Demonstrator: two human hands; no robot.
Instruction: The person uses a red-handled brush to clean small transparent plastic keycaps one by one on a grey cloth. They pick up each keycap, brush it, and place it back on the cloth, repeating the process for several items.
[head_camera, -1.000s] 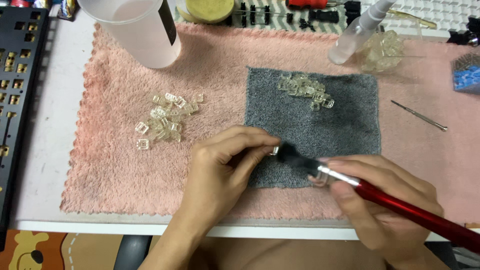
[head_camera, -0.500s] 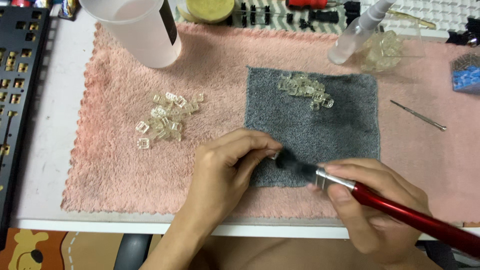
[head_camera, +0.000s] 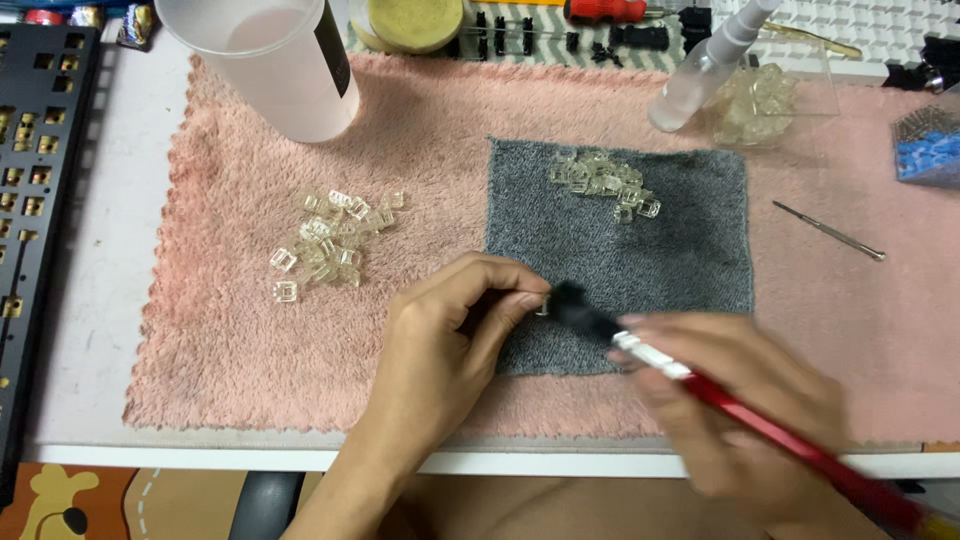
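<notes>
1. Left hand (head_camera: 440, 350) pinches a small clear plastic piece (head_camera: 543, 303) between thumb and fingertips, closed tight on it, held just above the near-left corner of the grey cloth (head_camera: 680, 250). Piece is mostly hidden by the fingers; exact shape hard to tell.
2. Right hand (head_camera: 740, 415) is wrapped around a red-handled brush (head_camera: 760, 425), pencil-style grip, blurred. Dark bristle tip (head_camera: 575, 305) is touching or just beside the pinched piece.
3. To do it well, I'd judge: keep the pinch on the piece's edges so the brushed face stays exposed; light strokes, since the piece is small and slick and could pop out of the grip. Work low over the cloth so a dropped piece lands soft.
4. Materials: pieces are transparent, hard, boxy, glossy. One loose pile of clear pieces (head_camera: 335, 245) lies on the pink towel (head_camera: 220, 330), a second clear pile (head_camera: 605, 183) on the far part of the grey cloth.
5. Pink towel is thick, fluffy, with a scalloped edge; grey cloth is a shorter, denser pile lying flat on top of it.
6. Nearby: translucent cup (head_camera: 275, 65), clear spray bottle (head_camera: 705, 70), thin metal pick (head_camera: 828, 231) well to the right, black perforated plate (head_camera: 30, 170) at the left edge.
</notes>
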